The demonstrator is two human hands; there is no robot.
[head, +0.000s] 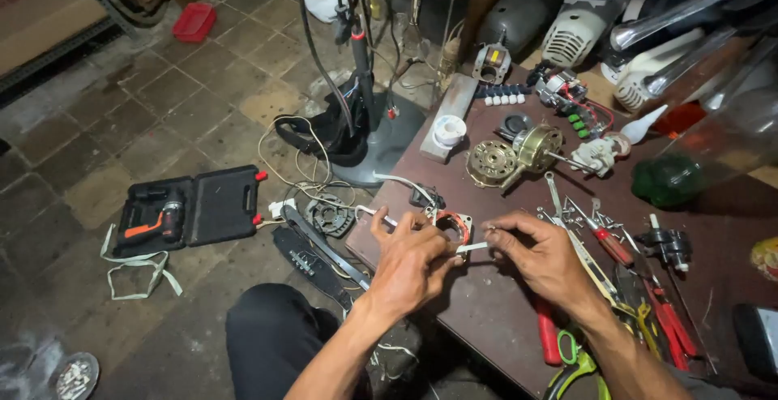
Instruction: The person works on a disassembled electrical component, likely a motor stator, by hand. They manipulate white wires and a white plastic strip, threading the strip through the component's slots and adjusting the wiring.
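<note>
My left hand (409, 258) grips a small motor stator (455, 226) with copper winding and red tape, held just above the dark brown table (486, 311). White wires run from it toward the table's left edge. My right hand (539, 256) pinches a thin white sleeve or wire end (472, 248) that points left into the stator, fingertips nearly meeting my left thumb. Both hands hover over the near left part of the table.
A fan motor with shaft (519, 155) lies at the middle of the table, with pliers, screwdrivers and screws (608, 238) to the right. A fan stand base (381, 136) stands on the floor. An open drill case (190, 209) lies at left. My knee (271, 335) is below.
</note>
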